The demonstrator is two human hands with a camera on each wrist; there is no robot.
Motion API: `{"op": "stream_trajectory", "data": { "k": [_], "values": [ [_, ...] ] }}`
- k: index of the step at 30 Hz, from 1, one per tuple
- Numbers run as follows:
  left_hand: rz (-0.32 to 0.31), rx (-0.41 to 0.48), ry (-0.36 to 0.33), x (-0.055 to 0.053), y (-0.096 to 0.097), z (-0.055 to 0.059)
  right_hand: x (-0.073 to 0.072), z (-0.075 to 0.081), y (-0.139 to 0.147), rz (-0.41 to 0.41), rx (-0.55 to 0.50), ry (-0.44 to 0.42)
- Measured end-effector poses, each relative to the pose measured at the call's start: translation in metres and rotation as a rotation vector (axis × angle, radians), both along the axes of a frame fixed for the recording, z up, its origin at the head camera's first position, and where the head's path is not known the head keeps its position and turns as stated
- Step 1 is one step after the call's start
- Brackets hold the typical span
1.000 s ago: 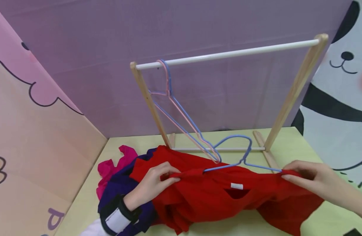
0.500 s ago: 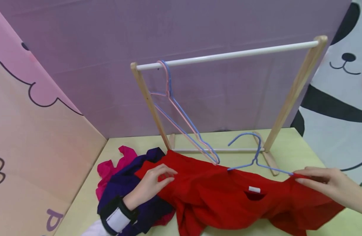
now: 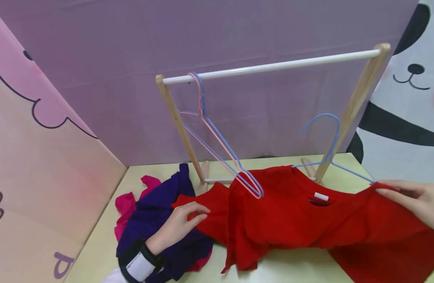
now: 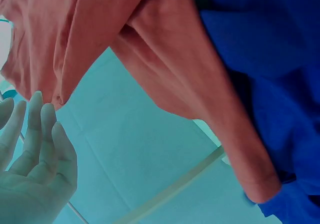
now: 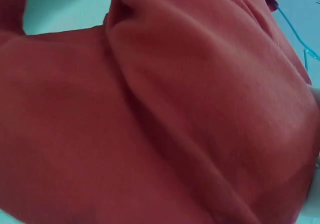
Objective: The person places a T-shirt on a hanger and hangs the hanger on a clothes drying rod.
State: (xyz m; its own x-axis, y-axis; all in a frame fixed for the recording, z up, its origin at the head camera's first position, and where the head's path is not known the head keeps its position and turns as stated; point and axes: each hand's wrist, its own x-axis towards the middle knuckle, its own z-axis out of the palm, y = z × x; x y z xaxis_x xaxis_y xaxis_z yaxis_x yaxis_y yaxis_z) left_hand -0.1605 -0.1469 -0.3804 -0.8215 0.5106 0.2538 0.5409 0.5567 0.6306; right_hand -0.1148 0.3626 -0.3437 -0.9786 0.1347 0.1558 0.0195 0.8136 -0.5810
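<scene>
In the head view my right hand (image 3: 415,198) pinches the shoulder of a red shirt (image 3: 287,216) together with the end of the blue hanger (image 3: 329,156) inside its neckline. The shirt hangs partly raised, its white label facing me and one sleeve trailing left. My left hand (image 3: 183,222) is beside that sleeve with relaxed fingers and nothing between them. In the left wrist view, its fingers (image 4: 34,121) are extended near the red cloth. Red fabric (image 5: 175,109) fills most of the right wrist view, hiding the right fingertips.
Behind the shirt stands a rack with wooden legs and a white rail (image 3: 291,63). A pink hanger (image 3: 199,94) and another blue hanger (image 3: 217,135) hang at its left end. A navy garment (image 3: 153,212) and a magenta one (image 3: 124,204) lie at left on the table (image 3: 100,239).
My left hand has let go of the red shirt and stayed at left. My right hand has carried the shirt and blue hanger rightward, and the hanger now stands higher.
</scene>
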Motion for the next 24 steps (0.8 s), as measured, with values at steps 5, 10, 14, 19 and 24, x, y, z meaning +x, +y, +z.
{"op": "stream_trajectory", "data": {
  "k": [5,10,14,19,24],
  "values": [
    [0.001,0.001,-0.011,-0.001,-0.001,-0.001,-0.007,0.006,0.011,0.007,-0.1,0.044],
    [-0.021,-0.021,-0.011,-0.001,-0.004,-0.004,-0.011,0.026,0.011,0.025,-0.253,0.085],
    [-0.059,-0.047,-0.04,0.0,-0.006,-0.008,-0.019,0.049,0.009,0.015,-0.308,0.181],
    [-0.097,-0.054,-0.048,0.002,-0.008,-0.009,-0.032,0.079,0.006,-0.007,-0.398,0.232],
    [-0.092,-0.06,-0.051,0.003,-0.01,-0.011,-0.048,0.1,0.005,0.005,-0.469,0.317]
  ]
}}
